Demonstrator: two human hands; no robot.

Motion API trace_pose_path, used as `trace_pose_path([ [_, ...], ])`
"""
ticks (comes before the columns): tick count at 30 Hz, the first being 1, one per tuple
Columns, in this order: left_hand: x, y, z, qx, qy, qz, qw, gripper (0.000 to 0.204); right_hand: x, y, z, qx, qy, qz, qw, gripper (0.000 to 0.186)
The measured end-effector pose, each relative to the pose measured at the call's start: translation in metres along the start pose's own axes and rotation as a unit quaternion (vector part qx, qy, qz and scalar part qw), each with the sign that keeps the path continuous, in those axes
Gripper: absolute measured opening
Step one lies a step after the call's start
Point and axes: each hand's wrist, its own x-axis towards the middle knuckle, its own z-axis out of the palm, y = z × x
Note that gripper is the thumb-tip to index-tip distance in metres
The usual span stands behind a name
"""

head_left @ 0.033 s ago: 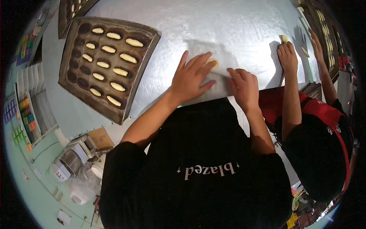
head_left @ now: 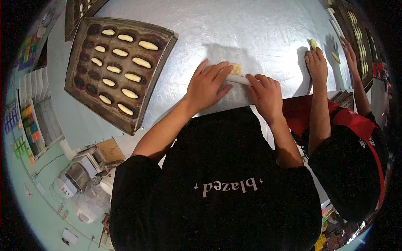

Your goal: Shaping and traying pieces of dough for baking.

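Observation:
Over the metal worktable (head_left: 268, 25), my left hand (head_left: 209, 83) has its fingers stretched out and its thumb apart. Its fingertips reach the edge of a small flattened piece of pale yellow dough (head_left: 237, 69). A thin whitish rolling pin (head_left: 239, 79) lies along the near side of that dough. The pin's left end meets my left hand, whose fingers partly hide it. Closed over the pin's right end is my right hand (head_left: 267, 94).
A dark baking tray (head_left: 161, 69) with rows of shaped dough pieces (head_left: 141, 62) lies at left. On the right, a co-worker's hand (head_left: 316, 65) rests by a dough piece (head_left: 313, 44), near their other hand (head_left: 349, 56). More trays (head_left: 370, 67) stand at the far right.
My left hand's spread fingers have drawn closer together and lowered toward the dough. More of the dough and of the pin shows now. My right hand has shifted slightly left.

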Motion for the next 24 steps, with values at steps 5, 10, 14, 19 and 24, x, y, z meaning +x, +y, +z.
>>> trace_pose_path([
  [5, 0.006, -0.015, 0.024, 0.099, -0.045, -0.045, 0.993, 0.050, 0.014, 0.008, 0.048, -0.072, -0.028, 0.010, 0.997, 0.057],
  [10, 0.063, -0.056, 0.043, 0.206, 0.019, -0.107, 0.973, 0.055, 0.099, 0.045, 0.075, -0.140, 0.105, 0.021, 0.984, 0.071],
  [14, 0.078, -0.064, 0.044, 0.207, 0.116, -0.129, 0.963, 0.057, 0.122, 0.046, 0.068, -0.096, 0.196, 0.054, 0.974, 0.069],
  [19, 0.014, -0.022, 0.039, 0.174, 0.032, -0.114, 0.978, 0.064, 0.037, 0.009, 0.072, -0.174, 0.131, 0.028, 0.976, 0.064],
  [24, -0.058, 0.014, 0.028, 0.112, -0.044, -0.113, 0.986, 0.069, -0.026, -0.001, 0.059, -0.087, 0.032, 0.000, 0.996, 0.046],
])
